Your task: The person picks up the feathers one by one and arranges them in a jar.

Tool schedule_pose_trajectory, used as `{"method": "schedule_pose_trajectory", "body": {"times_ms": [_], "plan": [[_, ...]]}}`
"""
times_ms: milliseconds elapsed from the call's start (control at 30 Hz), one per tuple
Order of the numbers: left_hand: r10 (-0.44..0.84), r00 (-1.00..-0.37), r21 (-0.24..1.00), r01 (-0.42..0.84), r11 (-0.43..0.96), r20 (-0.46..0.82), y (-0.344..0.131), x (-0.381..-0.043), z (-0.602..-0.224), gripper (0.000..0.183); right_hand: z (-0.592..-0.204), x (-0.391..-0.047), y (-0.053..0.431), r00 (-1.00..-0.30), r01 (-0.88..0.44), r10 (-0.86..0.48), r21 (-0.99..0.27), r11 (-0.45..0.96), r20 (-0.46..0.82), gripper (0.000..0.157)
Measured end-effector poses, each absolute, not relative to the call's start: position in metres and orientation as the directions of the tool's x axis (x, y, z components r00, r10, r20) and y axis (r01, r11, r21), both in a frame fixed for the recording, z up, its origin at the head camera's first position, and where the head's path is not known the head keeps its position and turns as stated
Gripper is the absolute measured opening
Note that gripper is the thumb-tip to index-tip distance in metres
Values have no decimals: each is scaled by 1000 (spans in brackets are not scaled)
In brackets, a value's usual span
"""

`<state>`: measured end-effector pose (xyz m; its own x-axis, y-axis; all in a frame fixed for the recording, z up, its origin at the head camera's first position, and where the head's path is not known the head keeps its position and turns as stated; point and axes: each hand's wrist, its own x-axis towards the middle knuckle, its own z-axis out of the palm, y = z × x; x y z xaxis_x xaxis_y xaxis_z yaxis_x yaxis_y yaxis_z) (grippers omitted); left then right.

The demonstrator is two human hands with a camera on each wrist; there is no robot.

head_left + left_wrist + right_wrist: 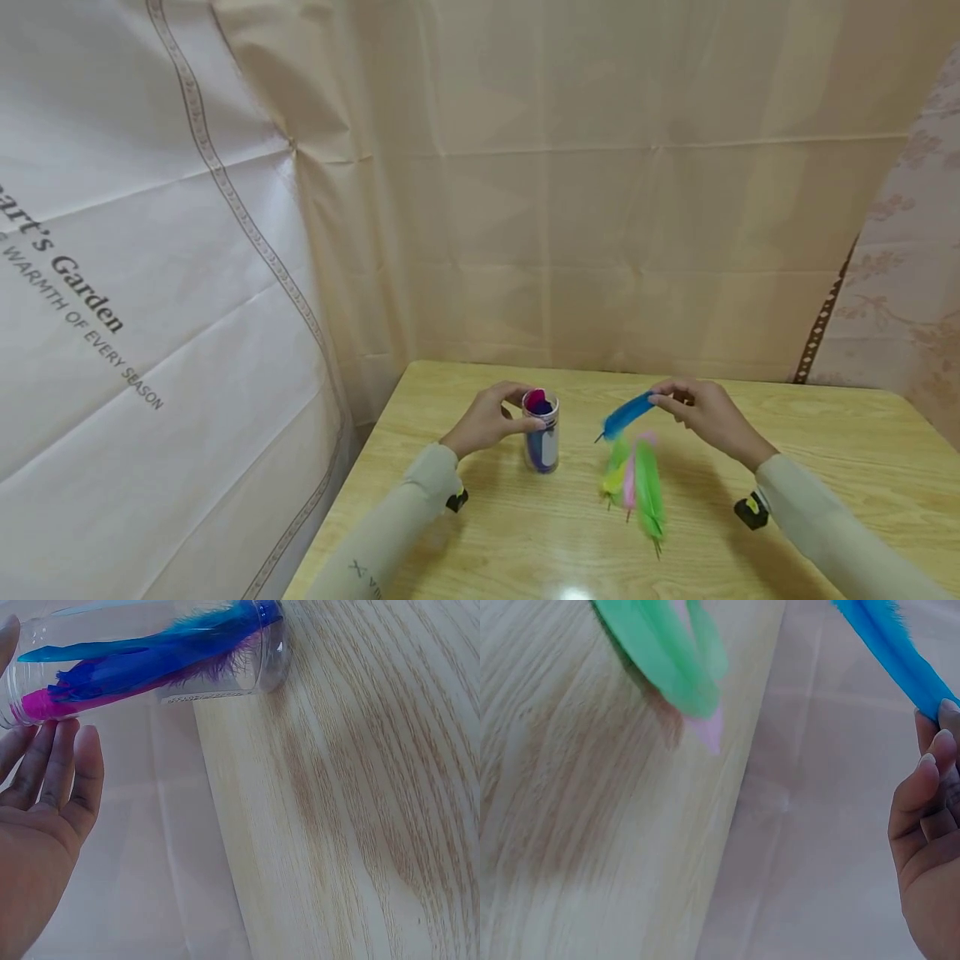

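Note:
My left hand [491, 421] grips a clear plastic jar [551, 462] near its open mouth, fingers behind and thumb in front. Inside the jar [264, 671] are blue feathers [142, 669] and a magenta feather [39, 705]; a white label shows on its side in the head view. To the right, my right hand [693, 408] pinches a bright blue feather [628, 414] by its tip, quill slanting down to the left. Beneath it on the table lie a green feather [649, 492], a pink feather [630, 483] and a yellow feather [613, 481], with paler green beside the yellow.
The wooden table [720, 575] has its far edge against a beige cloth hanging [600, 250]. A white printed cloth [150, 275] hangs at the left, and a floral cloth [907, 283] at the right. Black wrist cameras sit under both sleeves.

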<state>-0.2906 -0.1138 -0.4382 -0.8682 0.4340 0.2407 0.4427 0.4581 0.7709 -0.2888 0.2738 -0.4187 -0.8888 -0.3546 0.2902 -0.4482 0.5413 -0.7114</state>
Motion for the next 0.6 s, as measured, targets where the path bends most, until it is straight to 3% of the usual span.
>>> {"method": "schedule_pose_trajectory", "body": {"times_ms": [600], "plan": [[442, -864, 781, 442, 441, 240, -115, -292, -437, 52, -409, -293, 259, -887, -457, -338, -714, 530, 315, 22]]}}
